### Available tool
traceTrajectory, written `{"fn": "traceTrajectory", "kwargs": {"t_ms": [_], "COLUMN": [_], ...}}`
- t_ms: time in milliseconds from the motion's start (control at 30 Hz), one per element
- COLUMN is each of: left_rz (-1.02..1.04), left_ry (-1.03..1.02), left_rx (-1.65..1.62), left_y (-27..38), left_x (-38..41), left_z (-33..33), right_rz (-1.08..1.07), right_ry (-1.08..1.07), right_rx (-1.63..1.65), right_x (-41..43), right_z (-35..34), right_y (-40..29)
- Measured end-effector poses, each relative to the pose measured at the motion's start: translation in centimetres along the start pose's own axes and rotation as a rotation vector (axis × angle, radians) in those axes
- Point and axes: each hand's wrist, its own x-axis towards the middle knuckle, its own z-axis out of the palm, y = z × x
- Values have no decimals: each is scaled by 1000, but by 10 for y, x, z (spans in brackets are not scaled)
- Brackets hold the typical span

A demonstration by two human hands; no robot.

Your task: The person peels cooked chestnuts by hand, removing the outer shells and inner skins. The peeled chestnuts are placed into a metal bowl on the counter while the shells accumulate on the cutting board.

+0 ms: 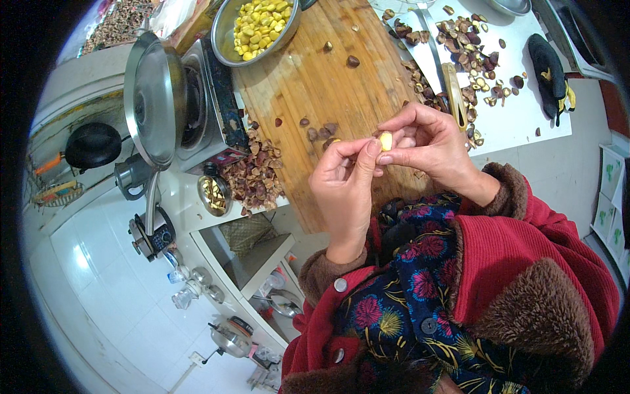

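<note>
A pale yellow chestnut kernel [386, 142] is pinched between the fingertips of both hands. My left hand [347, 184] holds its left side with thumb and forefinger. From the right, my right hand [430, 143] grips the same kernel, thumb below and fingers curled behind. Both hands are above the near part of a wooden board [315, 98]. Several brown chestnuts [325, 132] lie on the board just beyond my left hand. A metal bowl [218, 47] of peeled yellow kernels [261, 27] sits at the board's far left.
Brown shells [253, 172] are heaped left of the board. Beyond them are a gas stove [209, 98] and a lidded pan [155, 98]. On the right, a white board [521, 133] bears shell pieces [467, 49], a long-bladed cutter [433, 49] and a dark glove [546, 74].
</note>
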Motion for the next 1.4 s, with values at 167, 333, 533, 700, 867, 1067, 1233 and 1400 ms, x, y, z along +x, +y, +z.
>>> {"fn": "traceTrajectory", "kwargs": {"t_ms": [167,333,533,700,867,1067,1233,1400], "left_rz": [73,227,188,69,65,53,94,134], "left_ry": [57,154,134,144,34,6,60,155], "left_rx": [79,224,153,-34,-40,-164,-59,81], "left_y": [2,-10,-2,6,5,-1,0,-1], "left_x": [-4,0,-2,-2,-4,-1,-1,0], "left_z": [8,9,14,14,13,4,5,14], "right_rz": [81,149,252,180,49,-62,15,49], "right_ry": [26,0,-39,-5,-53,-26,-15,-1], "right_rx": [104,317,460,352,63,-52,18,43], "right_x": [-2,-2,0,3,2,2,0,0], "right_z": [4,11,9,10,0,5,7,9], "right_y": [-7,-10,-7,-9,-7,-11,-11,-9]}}
